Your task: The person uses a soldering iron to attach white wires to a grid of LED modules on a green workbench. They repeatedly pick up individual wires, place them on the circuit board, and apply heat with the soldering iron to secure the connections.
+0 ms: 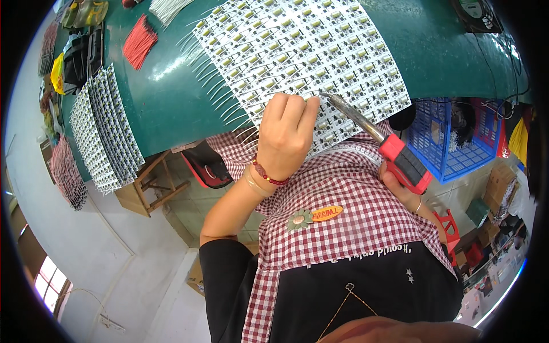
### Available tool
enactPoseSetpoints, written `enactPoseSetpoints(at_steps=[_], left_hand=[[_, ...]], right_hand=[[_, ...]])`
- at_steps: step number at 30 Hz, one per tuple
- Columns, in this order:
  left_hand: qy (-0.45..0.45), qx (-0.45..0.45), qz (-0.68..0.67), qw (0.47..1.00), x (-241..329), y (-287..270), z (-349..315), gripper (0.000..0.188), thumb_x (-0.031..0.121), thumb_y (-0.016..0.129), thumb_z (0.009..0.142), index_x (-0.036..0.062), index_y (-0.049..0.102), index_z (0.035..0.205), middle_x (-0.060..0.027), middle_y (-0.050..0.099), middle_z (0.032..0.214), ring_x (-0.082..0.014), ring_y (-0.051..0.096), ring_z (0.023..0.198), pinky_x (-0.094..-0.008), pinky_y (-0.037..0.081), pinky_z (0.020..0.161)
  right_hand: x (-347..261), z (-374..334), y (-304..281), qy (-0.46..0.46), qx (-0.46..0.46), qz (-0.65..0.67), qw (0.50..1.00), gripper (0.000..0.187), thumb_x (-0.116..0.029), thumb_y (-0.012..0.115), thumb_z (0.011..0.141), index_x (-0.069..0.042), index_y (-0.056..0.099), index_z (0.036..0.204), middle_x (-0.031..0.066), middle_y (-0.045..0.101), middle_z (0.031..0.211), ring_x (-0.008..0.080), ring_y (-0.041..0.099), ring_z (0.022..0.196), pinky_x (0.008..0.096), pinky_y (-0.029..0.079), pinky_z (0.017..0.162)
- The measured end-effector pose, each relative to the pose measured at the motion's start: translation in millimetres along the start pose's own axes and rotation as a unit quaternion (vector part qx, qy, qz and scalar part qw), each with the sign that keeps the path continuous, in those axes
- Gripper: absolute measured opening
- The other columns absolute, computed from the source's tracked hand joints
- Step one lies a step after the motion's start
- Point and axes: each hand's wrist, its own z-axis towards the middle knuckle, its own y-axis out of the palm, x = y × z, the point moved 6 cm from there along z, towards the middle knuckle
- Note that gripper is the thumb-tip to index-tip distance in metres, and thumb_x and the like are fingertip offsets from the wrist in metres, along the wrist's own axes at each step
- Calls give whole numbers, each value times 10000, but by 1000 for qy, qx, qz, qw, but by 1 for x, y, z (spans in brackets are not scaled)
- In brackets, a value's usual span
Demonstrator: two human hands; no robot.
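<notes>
A large white sheet of small circuit boards [366, 63] lies on the green table, with rows of yellowish parts on it. Thin white wires run across its left portion and stick out past its left edge. My left hand [286, 131] is over the near part of the sheet, its fingers pinched together; whatever is between the fingertips is hidden. My right hand [393, 182] grips the red and black handle of a soldering iron [405, 163]. The iron's metal shaft slants up and left, its tip on or just over the sheet beside my left fingertips.
Red wires [139, 43] and white wires [167, 8] lie in bundles on the green table [166, 103]. More board sheets [106, 131] overlap at the left edge, near hanging pinkish wires [67, 174]. A blue plastic crate [452, 163] stands to the right, below table height.
</notes>
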Motion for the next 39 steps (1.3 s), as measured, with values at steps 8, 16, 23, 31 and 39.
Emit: enactPoseSetpoints(at_steps=[8, 16, 23, 31, 39], left_hand=[[0, 3, 0, 1000, -1, 0, 0, 281, -6, 650, 677, -39, 652, 956, -89, 454, 796, -230, 494, 742, -341, 441, 629], [-7, -14, 42, 999, 0, -3, 2, 249, 12, 655, 696, 24, 679, 943, -54, 488, 788, -213, 506, 737, -336, 409, 628], [-65, -26, 32, 997, -6, -35, 0, 288, -80, 668, 682, 49, 715, 936, -49, 529, 765, -228, 526, 737, -344, 423, 634], [-70, 31, -3, 997, -58, -39, 67, 80, -3, 676, 816, 31, 682, 888, -100, 567, 793, -285, 548, 766, -388, 445, 690], [-89, 83, 146, 982, -175, 34, 210, 115, 199, 675, 815, 91, 715, 811, -78, 649, 931, -296, 592, 938, -434, 470, 784]], right_hand=[[2, -6, -3, 24, -5, 35, 999, 147, -127, 734, 772, -19, 661, 841, 101, 650, 793, 288, 630, 704, 383, 490, 617], [2, -5, -2, 17, 0, 43, 999, 128, -97, 733, 760, -13, 654, 816, 100, 654, 784, 282, 632, 707, 376, 490, 623], [-14, 7, -5, -1, 30, 174, 984, 430, -325, 594, 966, 11, 449, 1193, 59, 535, 687, 149, 503, 578, 295, 431, 591], [-45, 34, -19, -87, 102, 326, 936, 398, -236, 542, 1007, 21, 420, 1286, 65, 524, 657, 128, 498, 535, 283, 455, 550], [-52, 31, -26, -108, 127, 328, 930, 373, -216, 534, 1006, 19, 415, 1271, 67, 515, 647, 134, 486, 531, 297, 458, 547]])
